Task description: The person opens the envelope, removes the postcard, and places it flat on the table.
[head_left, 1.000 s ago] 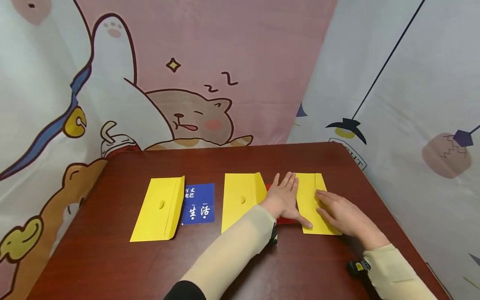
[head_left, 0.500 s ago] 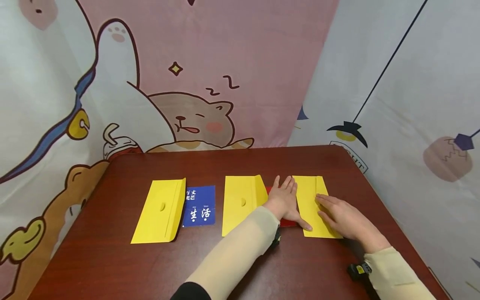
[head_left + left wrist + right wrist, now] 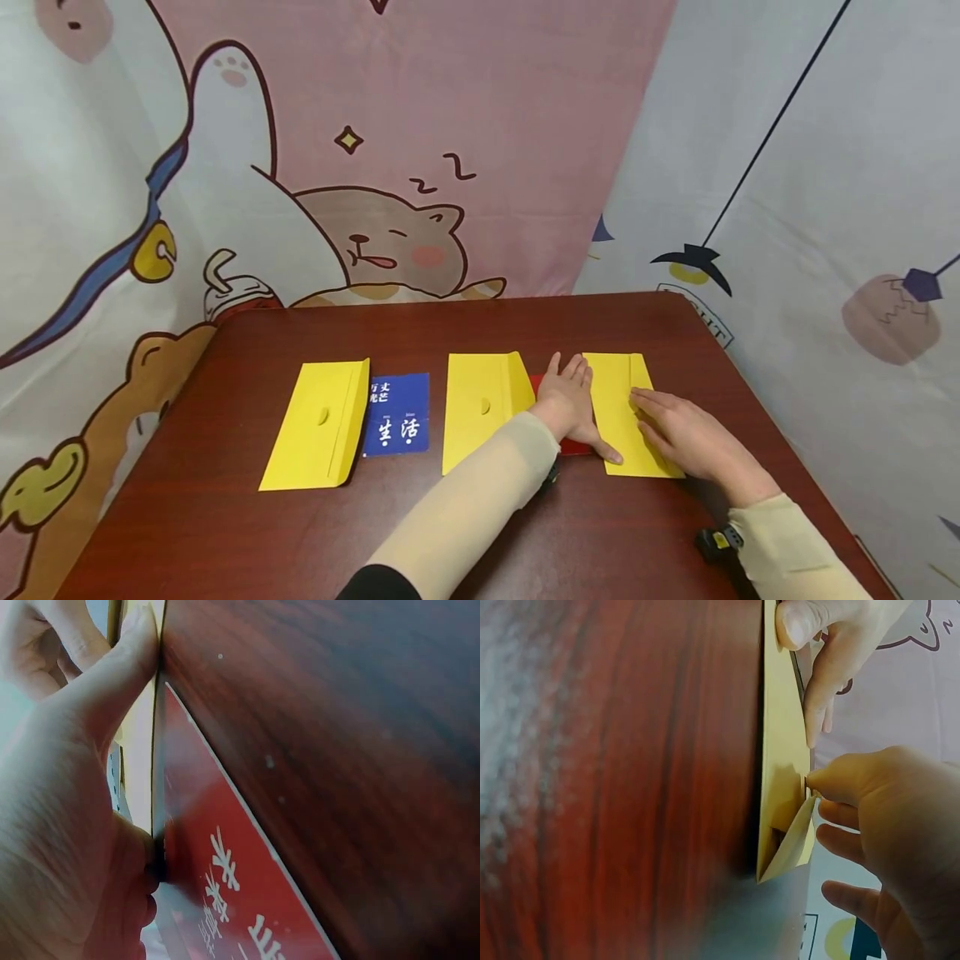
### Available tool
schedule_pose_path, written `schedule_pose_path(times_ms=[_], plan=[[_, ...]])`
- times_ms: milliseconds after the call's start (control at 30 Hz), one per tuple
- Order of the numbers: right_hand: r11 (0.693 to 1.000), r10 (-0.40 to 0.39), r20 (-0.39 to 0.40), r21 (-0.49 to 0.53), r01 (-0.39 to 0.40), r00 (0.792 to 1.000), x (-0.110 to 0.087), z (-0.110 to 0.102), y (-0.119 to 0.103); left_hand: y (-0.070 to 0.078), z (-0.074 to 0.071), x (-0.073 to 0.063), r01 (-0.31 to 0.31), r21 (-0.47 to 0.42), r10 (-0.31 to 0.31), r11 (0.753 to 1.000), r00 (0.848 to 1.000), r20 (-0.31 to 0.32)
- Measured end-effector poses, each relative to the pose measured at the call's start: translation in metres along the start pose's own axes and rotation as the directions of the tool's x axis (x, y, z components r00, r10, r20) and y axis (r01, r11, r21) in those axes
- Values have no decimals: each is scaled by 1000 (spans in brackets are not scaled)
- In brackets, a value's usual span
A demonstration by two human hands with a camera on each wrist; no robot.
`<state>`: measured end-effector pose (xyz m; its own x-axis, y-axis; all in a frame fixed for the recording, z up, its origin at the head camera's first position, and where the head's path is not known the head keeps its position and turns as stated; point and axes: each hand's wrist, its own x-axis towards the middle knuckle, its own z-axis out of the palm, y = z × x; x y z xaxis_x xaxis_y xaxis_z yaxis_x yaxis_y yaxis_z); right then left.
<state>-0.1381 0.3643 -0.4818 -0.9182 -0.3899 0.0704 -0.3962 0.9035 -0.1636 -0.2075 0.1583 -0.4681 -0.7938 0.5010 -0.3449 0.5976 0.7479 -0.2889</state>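
Observation:
The rightmost yellow envelope [image 3: 611,379] lies on the table with its narrow flap [image 3: 793,844] partly raised along the right side. My left hand [image 3: 570,404] rests spread at its left edge, fingers straight, thumb [image 3: 135,649] reaching onto the envelope near its front corner. From the right, my right hand [image 3: 693,437] holds the flap's edge between thumb and bent fingertips. Beneath my left hand a red card [image 3: 210,802] with white characters shows beside the envelope, mostly hidden in the head view.
A second yellow envelope [image 3: 476,392] lies left of my left arm, its flap standing up. Farther left are a blue card [image 3: 401,417] with white writing and a third yellow envelope [image 3: 311,433]. The brown table [image 3: 420,325] meets a cartoon-printed curtain [image 3: 540,150] behind.
The rightmost envelope's top edge has shifted slightly left under my hands. Both hands keep nearly the same places, and the other envelopes and cards lie as before.

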Motion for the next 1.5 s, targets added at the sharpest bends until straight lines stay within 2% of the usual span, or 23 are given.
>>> schedule_pose_path(times_ms=[167,367,633,833,1100,1300,1500], plan=[[1000,-2,-12,-1,2,1000,-4,-3,0,0,1,0,-4,-5,4,1000,1000,7],[1000,2,-79,16,-1,997,-10,-11,1,1,2,1,-1,0,1,1000,1000,2],[997,-71,-193,15,76,979,-13,-19,7,0,3,3,2,-11,-2,1000,1000,0],[998,-35,-160,45,43,986,-14,-20,9,-2,3,3,-6,-28,6,1000,1000,-7],[1000,11,-134,24,-8,991,-19,-16,15,-3,4,-1,-24,-39,22,999,999,-48],[999,41,-104,24,-39,994,-25,-12,22,-3,4,1,-12,-28,12,1000,1000,-20],[998,56,-77,39,-53,995,-26,-6,30,-2,3,2,-19,-29,18,999,1000,-21]])
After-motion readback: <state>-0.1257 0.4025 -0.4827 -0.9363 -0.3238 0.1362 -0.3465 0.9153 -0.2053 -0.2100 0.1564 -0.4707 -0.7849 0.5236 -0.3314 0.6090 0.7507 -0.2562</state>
